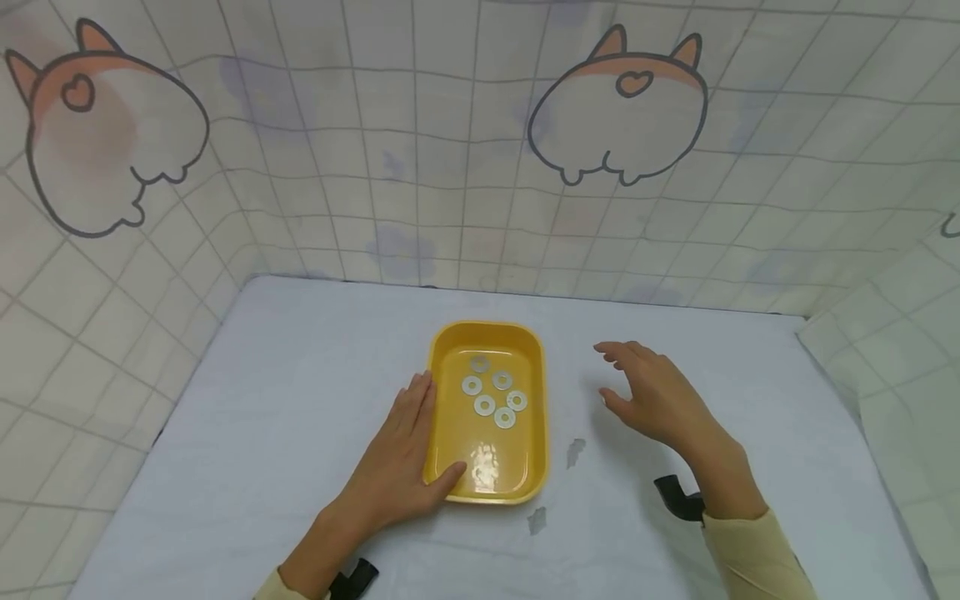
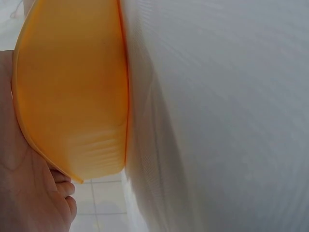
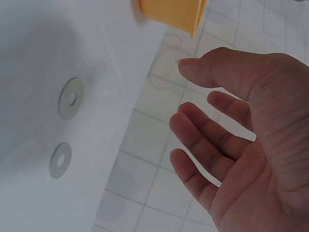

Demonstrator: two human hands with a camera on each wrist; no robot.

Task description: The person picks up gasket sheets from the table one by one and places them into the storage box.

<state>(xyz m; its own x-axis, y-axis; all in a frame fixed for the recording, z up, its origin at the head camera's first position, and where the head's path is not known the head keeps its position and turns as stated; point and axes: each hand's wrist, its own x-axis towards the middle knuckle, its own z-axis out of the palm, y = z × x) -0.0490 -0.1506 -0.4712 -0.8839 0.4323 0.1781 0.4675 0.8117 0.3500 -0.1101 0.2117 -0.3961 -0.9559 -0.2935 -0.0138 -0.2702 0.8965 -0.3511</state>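
A yellow tray point(image 1: 487, 467) lies on the white-covered table with several flat metal washers point(image 1: 484, 406) inside. My left hand point(image 1: 401, 462) rests along its left rim, fingers straight, with the thumb across the near left corner. In the left wrist view the palm point(image 2: 29, 193) lies against the rim of the tray point(image 2: 72, 92). To the right of the tray, my right hand point(image 1: 663, 400) hovers above the table with loosely bent fingers and holds nothing. Two more washers point(image 3: 71, 98) lie on the table in the right wrist view; I cannot make them out in the head view.
Hanging cloth point(image 1: 450, 167) with a grid pattern and cartoon animals borders the table point(image 1: 300, 358) at the back and sides. Two greyish patches point(image 1: 576, 452) show on the table cover right of the tray. Black straps or mounts point(image 1: 678, 498) sit at both wrists.
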